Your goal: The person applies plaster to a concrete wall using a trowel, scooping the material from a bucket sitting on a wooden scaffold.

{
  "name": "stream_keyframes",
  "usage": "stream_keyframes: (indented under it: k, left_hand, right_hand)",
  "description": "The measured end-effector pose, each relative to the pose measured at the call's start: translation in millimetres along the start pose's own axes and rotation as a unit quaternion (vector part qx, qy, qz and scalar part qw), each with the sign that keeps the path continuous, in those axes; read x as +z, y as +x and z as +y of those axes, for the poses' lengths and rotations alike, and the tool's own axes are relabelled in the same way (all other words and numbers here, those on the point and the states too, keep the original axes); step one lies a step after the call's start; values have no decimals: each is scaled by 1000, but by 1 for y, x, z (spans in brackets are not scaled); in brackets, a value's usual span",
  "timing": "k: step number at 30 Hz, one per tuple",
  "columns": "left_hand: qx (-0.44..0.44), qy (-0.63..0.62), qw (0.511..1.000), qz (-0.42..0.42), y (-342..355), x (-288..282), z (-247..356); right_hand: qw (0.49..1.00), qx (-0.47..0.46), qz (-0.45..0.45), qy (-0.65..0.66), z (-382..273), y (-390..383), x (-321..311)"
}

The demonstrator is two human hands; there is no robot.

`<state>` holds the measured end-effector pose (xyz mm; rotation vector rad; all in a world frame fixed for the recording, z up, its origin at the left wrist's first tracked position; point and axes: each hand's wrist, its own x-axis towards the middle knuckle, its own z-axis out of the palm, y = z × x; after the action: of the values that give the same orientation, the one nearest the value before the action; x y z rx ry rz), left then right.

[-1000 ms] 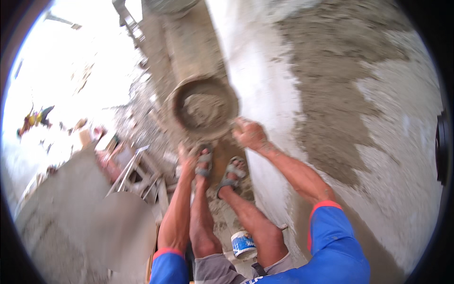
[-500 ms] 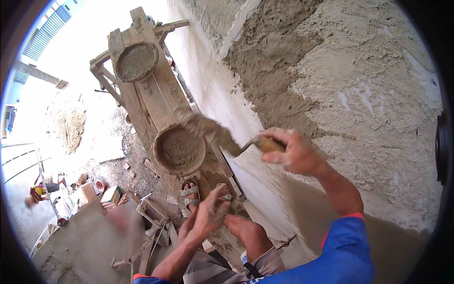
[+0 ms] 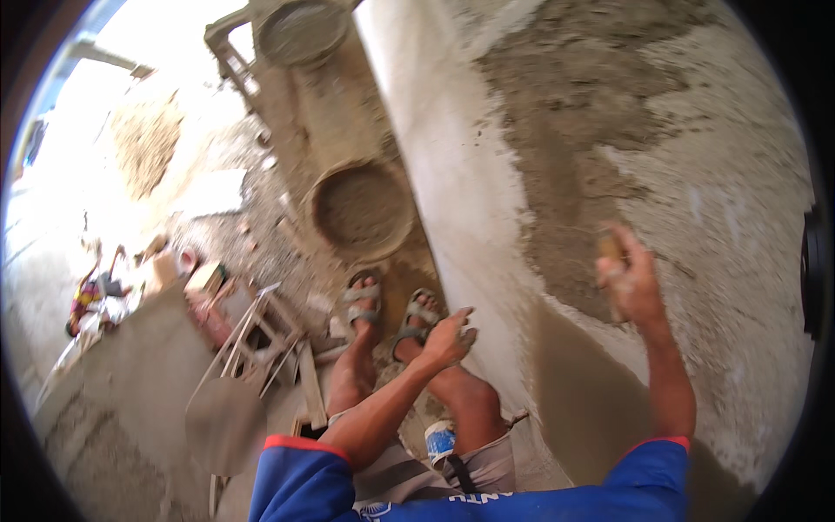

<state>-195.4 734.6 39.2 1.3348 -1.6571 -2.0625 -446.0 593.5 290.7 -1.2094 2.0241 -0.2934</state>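
Right hand [image 3: 628,280]: fingers closed round a wooden trowel handle [image 3: 610,247], pressed to the plastered wall [image 3: 574,130].
Left hand [image 3: 450,336]: loosely open, empty, beside the wall's edge.
Mortar pan [image 3: 361,210]: ahead of the sandalled feet [image 3: 387,309], on a narrow plank.

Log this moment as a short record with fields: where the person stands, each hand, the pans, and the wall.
Stance: sandalled feet on a plank scaffold beside the wall
Right hand: raised against the wall, gripping a wooden tool handle; blade not visible
Left hand: empty, fingers loose, held above the knees
Near pan: round, holds grey mortar, just ahead of the feet
Far pan: round, further along the plank
Wall: rough patches of fresh grey plaster
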Motion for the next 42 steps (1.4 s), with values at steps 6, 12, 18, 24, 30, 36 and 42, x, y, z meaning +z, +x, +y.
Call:
stream_keyframes:
  k: [6,12,18,24,30,36,42]
  left_hand:
    - [-25,73,997,2,-18,-4,18]
    - [-63,55,996,-3,-16,3,36]
    - [-60,45,997,10,-20,-1,42]
    - [-70,61,996,-11,-15,6,51]
    - [-56,131,988,-58,-4,14,54]
    - [-60,139,988,-38,-18,16,35]
    - [-82,217,969,-89,-27,7,25]
  right_hand:
    - [891,-248,-72,-373,-19,81,227]
    - [809,-280,-40,-515,1,172,341]
    - [902,-222,-178,-326,29,168,384]
    - [920,-238,-174,-257,32,152,389]
    - [941,-220,-169,-195,18,155,414]
    - [953,-188,-189,-142,26,138,405]
    - [958,-213,-124,-150,60,137,397]
